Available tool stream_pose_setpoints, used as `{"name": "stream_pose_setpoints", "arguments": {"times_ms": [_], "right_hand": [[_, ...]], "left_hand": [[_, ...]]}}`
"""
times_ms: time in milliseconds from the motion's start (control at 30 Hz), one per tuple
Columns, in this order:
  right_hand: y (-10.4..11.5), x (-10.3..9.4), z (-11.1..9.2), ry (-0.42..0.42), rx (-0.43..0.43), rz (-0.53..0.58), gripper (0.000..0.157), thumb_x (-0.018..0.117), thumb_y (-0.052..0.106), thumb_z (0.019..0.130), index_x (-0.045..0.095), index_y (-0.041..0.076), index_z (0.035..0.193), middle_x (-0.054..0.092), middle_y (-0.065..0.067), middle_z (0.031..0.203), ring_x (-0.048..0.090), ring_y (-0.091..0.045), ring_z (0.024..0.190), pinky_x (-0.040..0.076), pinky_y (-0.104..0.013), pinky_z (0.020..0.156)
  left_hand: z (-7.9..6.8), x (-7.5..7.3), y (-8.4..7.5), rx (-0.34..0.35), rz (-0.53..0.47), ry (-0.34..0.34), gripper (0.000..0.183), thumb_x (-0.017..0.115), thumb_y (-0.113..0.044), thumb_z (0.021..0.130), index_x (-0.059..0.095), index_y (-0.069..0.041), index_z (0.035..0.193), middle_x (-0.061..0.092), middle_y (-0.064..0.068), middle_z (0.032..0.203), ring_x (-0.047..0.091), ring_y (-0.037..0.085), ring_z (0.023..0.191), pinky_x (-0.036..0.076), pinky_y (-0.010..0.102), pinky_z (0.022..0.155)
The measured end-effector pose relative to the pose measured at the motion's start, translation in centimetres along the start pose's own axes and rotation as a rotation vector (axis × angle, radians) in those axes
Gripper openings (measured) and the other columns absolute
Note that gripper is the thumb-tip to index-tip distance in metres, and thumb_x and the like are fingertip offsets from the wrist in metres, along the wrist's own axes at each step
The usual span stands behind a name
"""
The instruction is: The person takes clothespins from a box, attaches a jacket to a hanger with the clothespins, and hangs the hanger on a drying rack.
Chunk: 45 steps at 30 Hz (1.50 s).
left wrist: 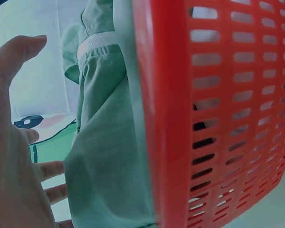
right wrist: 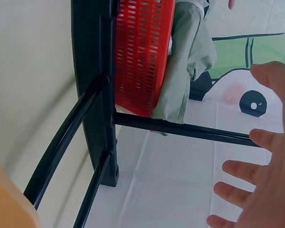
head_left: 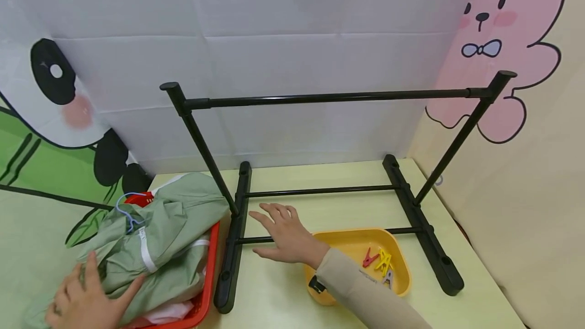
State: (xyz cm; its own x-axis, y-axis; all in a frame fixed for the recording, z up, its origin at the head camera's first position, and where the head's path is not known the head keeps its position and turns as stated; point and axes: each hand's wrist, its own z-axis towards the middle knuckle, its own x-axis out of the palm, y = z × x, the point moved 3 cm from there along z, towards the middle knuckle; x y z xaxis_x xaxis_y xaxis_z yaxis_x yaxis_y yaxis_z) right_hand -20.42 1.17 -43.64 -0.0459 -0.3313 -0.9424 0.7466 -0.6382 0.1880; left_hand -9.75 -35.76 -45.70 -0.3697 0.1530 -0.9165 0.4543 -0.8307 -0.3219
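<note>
A green garment (head_left: 175, 232) with a white strip lies heaped in a red basket (head_left: 211, 268), and part of it hangs over the side. My left hand (head_left: 87, 298), fingers spread, is at the garment's near left edge; in the left wrist view that hand (left wrist: 19, 142) has its fingertips beside the green cloth (left wrist: 107, 156). Whether they touch it I cannot tell. My right hand (head_left: 290, 240) hovers with fingers apart and holds nothing, over the lower bars of a black rack (head_left: 320, 98). The right wrist view shows the same hand (right wrist: 268, 175) with spread fingers.
A yellow tray (head_left: 338, 237) with several small clips (head_left: 383, 260) stands under my right forearm, within the rack's base. A blue hanger hook (head_left: 125, 212) sticks out of the clothes. The rack stands on a pale table (head_left: 274, 293) against a cartoon-printed backdrop (head_left: 274, 65).
</note>
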Motion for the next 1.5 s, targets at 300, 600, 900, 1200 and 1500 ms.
{"name": "stream_pose_setpoints", "arguments": {"times_ms": [300, 600, 900, 1200, 1500], "right_hand": [[0.0, 0.4, 0.7, 0.032, 0.015, 0.016, 0.072, 0.059, 0.051, 0.095, 0.033, 0.019, 0.154, 0.034, -0.013, 0.155, 0.035, -0.03, 0.139, 0.027, -0.053, 0.109], [0.0, 0.6, 1.7, 0.03, 0.01, 0.011, 0.072, 0.057, 0.053, 0.096, 0.032, 0.021, 0.155, 0.034, -0.01, 0.155, 0.034, -0.029, 0.14, 0.029, -0.052, 0.109], [0.5, 0.6, 2.8, 0.05, -0.005, 0.022, 0.07, 0.055, 0.053, 0.097, 0.031, 0.022, 0.155, 0.034, -0.01, 0.155, 0.033, -0.028, 0.141, 0.03, -0.052, 0.109], [0.4, 0.5, 3.3, 0.064, 0.003, 0.007, 0.069, 0.056, 0.052, 0.097, 0.032, 0.021, 0.154, 0.034, -0.01, 0.156, 0.034, -0.029, 0.14, 0.03, -0.053, 0.109], [-0.1, 1.0, 3.9, 0.058, 0.003, -0.016, 0.07, 0.056, 0.052, 0.097, 0.032, 0.021, 0.155, 0.035, -0.009, 0.155, 0.035, -0.026, 0.14, 0.03, -0.049, 0.109]], "left_hand": [[0.2, 0.1, 0.3, 0.0, 0.002, 0.036, 0.121, 0.065, -0.075, 0.074, 0.008, -0.013, 0.16, 0.023, 0.034, 0.15, 0.023, 0.056, 0.133, 0.019, 0.071, 0.099], [0.4, 0.0, 0.4, 0.001, -0.017, 0.021, 0.121, 0.067, -0.072, 0.073, 0.009, -0.01, 0.159, 0.021, 0.034, 0.151, 0.022, 0.056, 0.134, 0.018, 0.071, 0.101], [0.9, 0.1, 0.7, -0.005, -0.006, 0.045, 0.123, 0.066, -0.074, 0.073, 0.006, -0.01, 0.16, 0.017, 0.035, 0.153, 0.021, 0.057, 0.135, 0.019, 0.072, 0.099], [1.2, 0.3, 1.3, -0.016, -0.005, 0.066, 0.123, 0.066, -0.074, 0.073, 0.007, -0.01, 0.159, 0.019, 0.035, 0.152, 0.021, 0.058, 0.134, 0.02, 0.073, 0.099], [1.5, 0.5, 1.7, -0.034, 0.001, 0.085, 0.123, 0.065, -0.075, 0.073, 0.008, -0.009, 0.159, 0.02, 0.036, 0.151, 0.022, 0.058, 0.133, 0.021, 0.072, 0.098]]}}
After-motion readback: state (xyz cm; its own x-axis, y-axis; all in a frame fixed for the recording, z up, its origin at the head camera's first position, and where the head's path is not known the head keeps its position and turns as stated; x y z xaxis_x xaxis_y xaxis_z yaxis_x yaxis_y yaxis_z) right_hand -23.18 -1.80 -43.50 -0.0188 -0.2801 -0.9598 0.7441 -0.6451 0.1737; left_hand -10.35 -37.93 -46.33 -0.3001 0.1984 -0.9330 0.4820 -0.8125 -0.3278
